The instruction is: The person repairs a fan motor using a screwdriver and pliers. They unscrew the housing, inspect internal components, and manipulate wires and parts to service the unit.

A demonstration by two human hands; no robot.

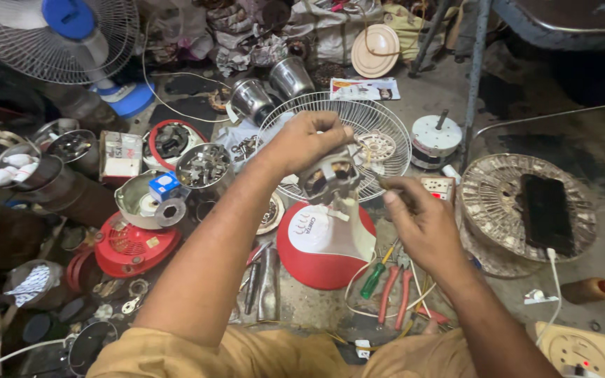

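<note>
My left hand [307, 142] grips a grey metal fan motor [330, 178] with copper windings, holding it up above a red and white fan base [323, 245]. A white neck piece hangs under the motor toward the base. My right hand [418, 217] pinches a thin tool or wire [381, 183] whose tip meets the motor's right side. What exactly the fingers pinch is too small to tell.
A white wire fan guard [386, 122] lies behind the motor. A green screwdriver [374, 276] and red pliers [395, 290] lie by the base. Steel jars [250, 98], a round white motor [434, 136], a dusty grille with a phone [544, 210] and a standing fan [64, 35] crowd the floor.
</note>
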